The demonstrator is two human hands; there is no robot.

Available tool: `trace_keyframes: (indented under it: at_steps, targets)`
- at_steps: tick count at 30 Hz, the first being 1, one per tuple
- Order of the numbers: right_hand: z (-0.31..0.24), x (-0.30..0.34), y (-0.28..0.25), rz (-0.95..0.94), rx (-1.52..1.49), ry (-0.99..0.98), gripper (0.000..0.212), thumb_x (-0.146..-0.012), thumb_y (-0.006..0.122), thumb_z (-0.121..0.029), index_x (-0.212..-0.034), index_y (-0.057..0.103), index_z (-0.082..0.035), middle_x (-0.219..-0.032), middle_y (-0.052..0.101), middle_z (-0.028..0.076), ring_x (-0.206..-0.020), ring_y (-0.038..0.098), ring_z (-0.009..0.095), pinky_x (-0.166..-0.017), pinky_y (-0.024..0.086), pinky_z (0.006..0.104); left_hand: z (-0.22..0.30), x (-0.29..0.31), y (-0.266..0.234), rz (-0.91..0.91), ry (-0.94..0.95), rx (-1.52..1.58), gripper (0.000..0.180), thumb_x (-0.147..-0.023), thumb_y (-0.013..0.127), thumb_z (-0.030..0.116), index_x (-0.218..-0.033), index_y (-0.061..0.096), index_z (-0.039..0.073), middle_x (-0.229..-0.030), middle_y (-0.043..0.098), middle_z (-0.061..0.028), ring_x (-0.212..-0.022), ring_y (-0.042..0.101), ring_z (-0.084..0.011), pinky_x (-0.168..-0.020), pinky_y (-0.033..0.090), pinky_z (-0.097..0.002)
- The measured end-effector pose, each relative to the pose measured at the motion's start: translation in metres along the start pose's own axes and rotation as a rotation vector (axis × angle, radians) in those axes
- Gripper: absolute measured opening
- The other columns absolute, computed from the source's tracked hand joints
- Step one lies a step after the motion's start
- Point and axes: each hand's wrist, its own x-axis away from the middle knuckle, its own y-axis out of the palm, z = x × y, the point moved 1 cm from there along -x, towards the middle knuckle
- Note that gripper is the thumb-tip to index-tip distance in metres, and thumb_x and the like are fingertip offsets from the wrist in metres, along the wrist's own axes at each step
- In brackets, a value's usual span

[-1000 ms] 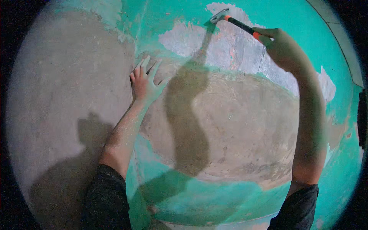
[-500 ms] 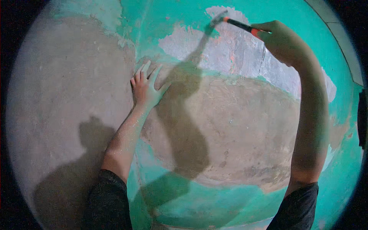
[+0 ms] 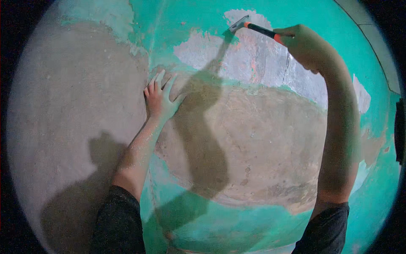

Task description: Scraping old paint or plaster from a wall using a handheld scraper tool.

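My right hand (image 3: 301, 46) is raised at the upper right, closed round the handle of a scraper (image 3: 262, 30). The scraper has a black and orange handle and a wide metal head, whose blade is at the left edge of a pale, stripped patch (image 3: 270, 59) on the green wall (image 3: 186, 17). Whether the blade touches the surface I cannot tell for sure. My left hand (image 3: 161, 99) rests flat on the wall with its fingers spread, where bare brown plaster (image 3: 262, 135) meets the corner line. It holds nothing.
Bare grey-brown plaster (image 3: 76, 93) covers the wall on the left. Green paint (image 3: 237, 224) runs below the brown patch. Shadows of my arm and head fall across the wall. A dark object (image 3: 399, 131) stands at the far right edge, beneath a pale border strip (image 3: 376, 46).
My right hand and the scraper have shifted slightly left, and the scraper head shows sharper. The left hand stays in its place on the wall.
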Motion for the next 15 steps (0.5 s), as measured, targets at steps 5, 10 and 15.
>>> trace_keyframes:
  at_steps: [5,10,15]
  targets:
    - [0.024,-0.036,0.021,0.172,0.09,-0.213,0.039,-0.105,0.05,-0.021,-0.142,0.065,-0.022,-0.06,0.056,0.004,-0.042,0.044,0.015,-0.04,0.04,0.0379,0.002,-0.002,-0.002,0.015,0.021,0.01,0.078,-0.08,0.08,0.054,-0.149,0.054,0.031,-0.157,0.042,-0.0078,-0.144,0.036,-0.0318,-0.112,0.03,-0.0535]
    - [0.032,-0.05,0.032,0.325,0.143,-0.308,0.039,-0.106,0.048,-0.021,-0.142,0.064,-0.019,-0.058,0.055,0.005,-0.039,0.04,0.014,-0.035,0.036,0.0363,0.007,-0.006,0.001,-0.028,0.009,-0.005,0.079,-0.08,0.08,0.056,-0.15,0.053,0.032,-0.158,0.042,-0.0074,-0.144,0.036,-0.0312,-0.112,0.03,-0.0526]
    - [0.017,-0.021,0.014,0.176,0.014,-0.077,0.039,-0.107,0.047,-0.02,-0.143,0.063,-0.02,-0.057,0.056,0.008,-0.038,0.044,0.017,-0.036,0.04,0.0382,0.002,-0.001,0.002,-0.006,0.023,-0.028,0.079,-0.081,0.077,0.06,-0.151,0.053,0.031,-0.157,0.042,-0.0082,-0.143,0.037,-0.0309,-0.112,0.03,-0.0524]
